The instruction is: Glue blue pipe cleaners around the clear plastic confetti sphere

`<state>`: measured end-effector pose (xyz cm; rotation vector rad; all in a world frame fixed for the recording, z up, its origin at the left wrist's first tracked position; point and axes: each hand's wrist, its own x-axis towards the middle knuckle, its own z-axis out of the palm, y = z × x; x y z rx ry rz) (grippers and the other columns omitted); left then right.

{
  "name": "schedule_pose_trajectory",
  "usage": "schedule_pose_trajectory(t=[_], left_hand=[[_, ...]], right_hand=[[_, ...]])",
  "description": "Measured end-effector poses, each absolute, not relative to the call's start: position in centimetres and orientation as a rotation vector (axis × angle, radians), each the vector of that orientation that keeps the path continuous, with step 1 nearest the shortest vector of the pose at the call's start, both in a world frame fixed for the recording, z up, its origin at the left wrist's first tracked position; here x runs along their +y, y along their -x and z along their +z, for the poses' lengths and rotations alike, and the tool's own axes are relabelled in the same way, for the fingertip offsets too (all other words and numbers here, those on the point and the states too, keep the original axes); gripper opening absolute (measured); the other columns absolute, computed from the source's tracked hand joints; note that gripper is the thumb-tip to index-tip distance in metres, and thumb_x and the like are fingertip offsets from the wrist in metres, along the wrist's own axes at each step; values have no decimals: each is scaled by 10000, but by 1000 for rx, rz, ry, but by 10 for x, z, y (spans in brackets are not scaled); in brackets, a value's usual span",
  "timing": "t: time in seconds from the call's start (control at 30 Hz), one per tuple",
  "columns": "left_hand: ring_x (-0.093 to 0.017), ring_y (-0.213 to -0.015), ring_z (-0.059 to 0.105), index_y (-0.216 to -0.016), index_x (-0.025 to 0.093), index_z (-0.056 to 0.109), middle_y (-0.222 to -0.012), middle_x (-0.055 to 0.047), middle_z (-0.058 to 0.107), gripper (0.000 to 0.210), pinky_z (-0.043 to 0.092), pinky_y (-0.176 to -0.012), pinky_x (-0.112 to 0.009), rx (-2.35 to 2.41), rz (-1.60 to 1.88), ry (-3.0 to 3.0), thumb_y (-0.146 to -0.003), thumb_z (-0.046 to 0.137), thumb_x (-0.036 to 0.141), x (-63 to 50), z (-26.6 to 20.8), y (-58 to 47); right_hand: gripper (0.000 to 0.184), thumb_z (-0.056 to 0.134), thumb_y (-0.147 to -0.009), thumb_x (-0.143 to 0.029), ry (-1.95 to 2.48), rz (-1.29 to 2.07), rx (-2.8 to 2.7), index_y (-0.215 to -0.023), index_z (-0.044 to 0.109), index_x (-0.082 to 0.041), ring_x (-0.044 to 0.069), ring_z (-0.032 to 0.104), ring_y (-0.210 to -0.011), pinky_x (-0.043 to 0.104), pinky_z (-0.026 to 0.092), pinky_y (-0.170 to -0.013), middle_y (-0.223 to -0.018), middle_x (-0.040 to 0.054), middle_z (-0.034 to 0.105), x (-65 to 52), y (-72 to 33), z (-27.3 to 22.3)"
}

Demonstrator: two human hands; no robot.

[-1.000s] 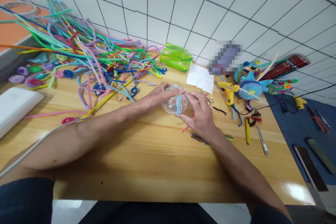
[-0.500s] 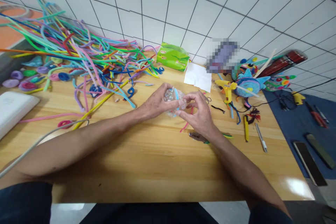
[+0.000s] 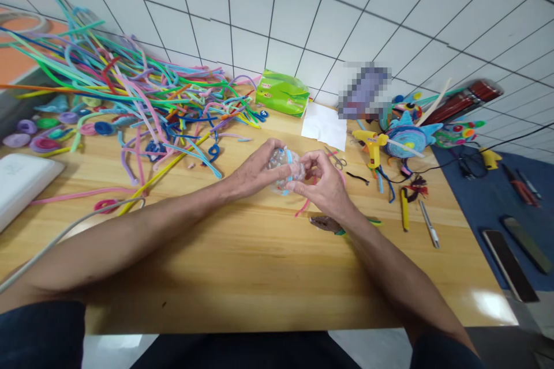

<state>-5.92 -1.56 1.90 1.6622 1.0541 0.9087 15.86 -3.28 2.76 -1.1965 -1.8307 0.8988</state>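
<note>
A small clear plastic bag [image 3: 280,157] with a light-blue strip across it is held up over the middle of the table. Small round pieces show through the plastic, too small to name. My left hand [image 3: 258,169] is closed around the bag's left side, thumb across its front. At its right edge, my right hand [image 3: 324,181] has thumb and fingers bent, pinching the plastic. Partly behind the right hand lie scissors [image 3: 340,162] and a pink pipe cleaner [image 3: 304,206]. Below the right wrist is a brown patterned piece [image 3: 324,223], partly hidden by the forearm.
Many coloured pipe cleaners [image 3: 173,89] are heaped at the back left. A green tissue pack [image 3: 282,93] and white paper [image 3: 324,125] lie along the wall. To the right are a yellow glue gun [image 3: 373,147], a blue fish figure [image 3: 409,141], a yellow cutter [image 3: 404,209] and a pen [image 3: 429,223].
The bag stays in both hands and has turned slightly. My right-hand fingers have shifted a little at its edge, and more of the scissors shows. The whole view has shifted slightly.
</note>
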Motion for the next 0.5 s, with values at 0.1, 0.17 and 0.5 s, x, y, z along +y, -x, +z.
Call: schedule_pose_trajectory(t=[0.1,0.17,0.5], left_hand=[[-217,-970,566,-1193,239,532,-1061,-10,595,513,463,-827,-340,1036,920,-1600,-898,695,625,-13,16,61],[-214,-977,569,-1195,245,530,-1076,-7,596,501,464,-824,-334,1027,927,-1579,-901,703,613,-12,16,61],[-207,-942,558,-1200,232,508,-1041,-11,576,497,466,-802,-341,1030,942,-1592,-899,701,577,-18,16,56]], right_hand=[[447,843,-802,-404,1118,998,-1853,-1158,614,-260,199,611,-977,349,549,-843,-1056,18,580,-31,-162,29],[427,817,-812,-358,1110,968,-1877,-1175,615,-259,206,613,-1003,355,551,-852,-1070,24,585,-30,-163,29],[413,797,-764,-251,1157,672,-1934,-1122,590,-256,205,624,-930,359,557,-806,-1042,27,626,-40,-154,29]])
